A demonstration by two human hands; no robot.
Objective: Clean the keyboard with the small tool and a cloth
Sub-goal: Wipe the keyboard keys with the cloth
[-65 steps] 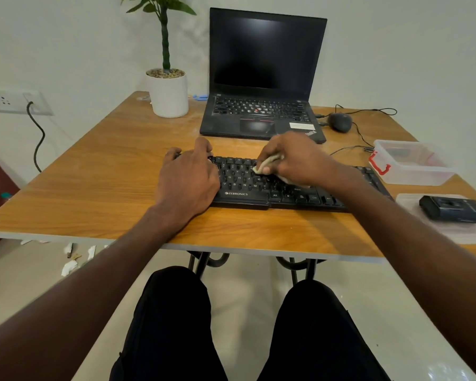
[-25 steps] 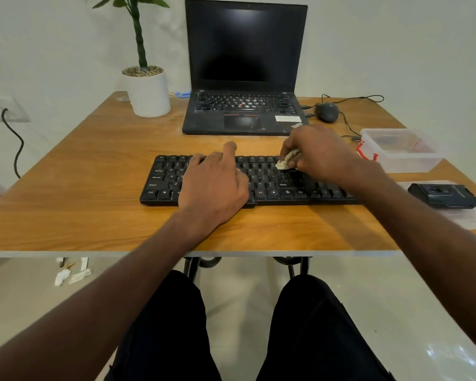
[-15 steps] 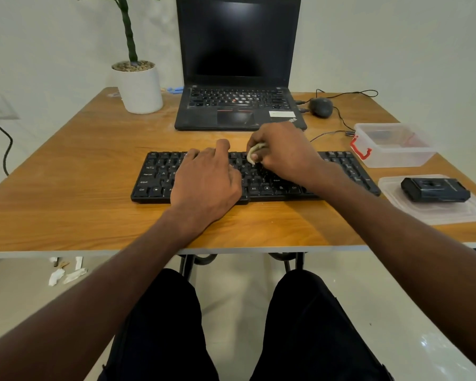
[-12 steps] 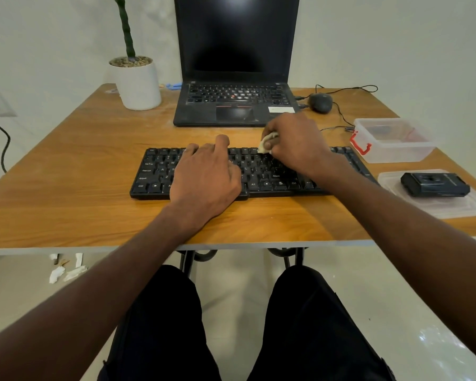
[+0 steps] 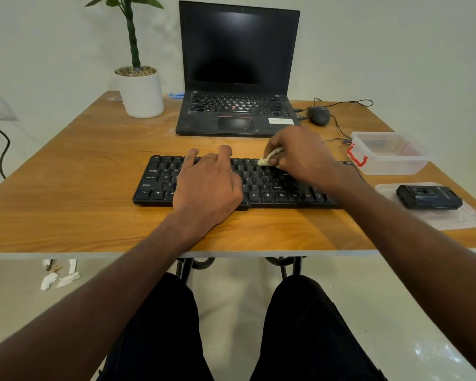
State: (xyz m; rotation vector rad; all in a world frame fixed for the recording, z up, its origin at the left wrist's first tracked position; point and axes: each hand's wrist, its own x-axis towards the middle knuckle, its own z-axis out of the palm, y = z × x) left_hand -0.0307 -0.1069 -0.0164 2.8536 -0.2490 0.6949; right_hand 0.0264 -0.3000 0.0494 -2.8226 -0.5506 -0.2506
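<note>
Wooden table (image 5: 66, 193): keyboard (image 5: 160, 185) beneath both hands, cloth (image 5: 268, 158) pinched.

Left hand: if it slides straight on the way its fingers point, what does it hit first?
Probably the open black laptop. The left hand lies flat on the black keyboard, fingers pointing away from the person; past the keyboard's far edge comes bare wooden table, then likely the laptop's front edge.

Cloth (image 5: 268, 158) has been carried by R hand (image 5: 300, 158) from kbd (image 5: 160, 182) mid rows up to its far edge; L hand (image 5: 208, 185) shifted from left end to middle.
</note>
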